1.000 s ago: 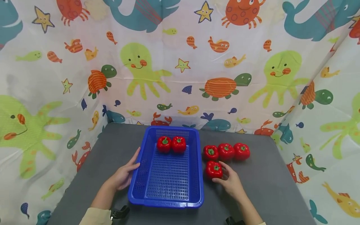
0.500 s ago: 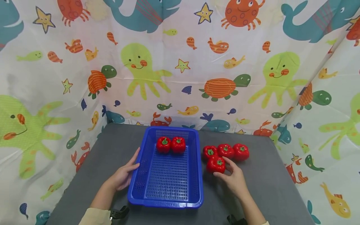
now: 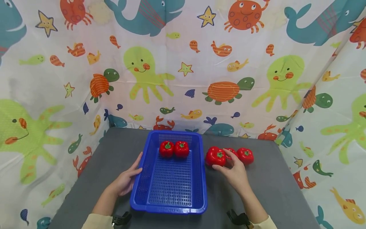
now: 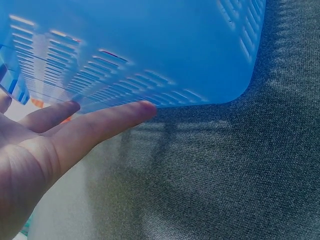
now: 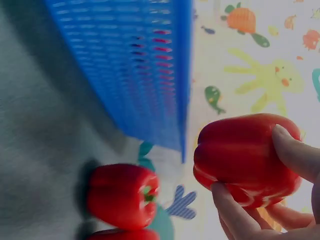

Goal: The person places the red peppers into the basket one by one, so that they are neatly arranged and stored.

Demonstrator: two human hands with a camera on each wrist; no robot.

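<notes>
A red bell pepper [image 5: 245, 155] is pinched between the thumb and fingers of my right hand [image 3: 235, 173], lifted off the table beside the basket's right wall. In the head view this pepper overlaps the left end of a row of red peppers. My left hand [image 3: 125, 181] lies along the left side of the blue plastic basket [image 3: 168, 210], its fingers extended against the slotted wall in the left wrist view. Two red peppers, a left one [image 3: 166, 149] and a right one [image 3: 181, 149], sit side by side at the far end inside the basket.
Right of the basket, a red pepper [image 3: 245, 156] ends the row; its neighbours are partly hidden by the right hand and the held pepper. The grey table [image 3: 274, 190] meets a sea-animal printed curtain [image 3: 177, 95] at the back and sides.
My right hand has raised the held pepper from the table and carried it away from me, over the row's left end. The left hand and basket stay put.
</notes>
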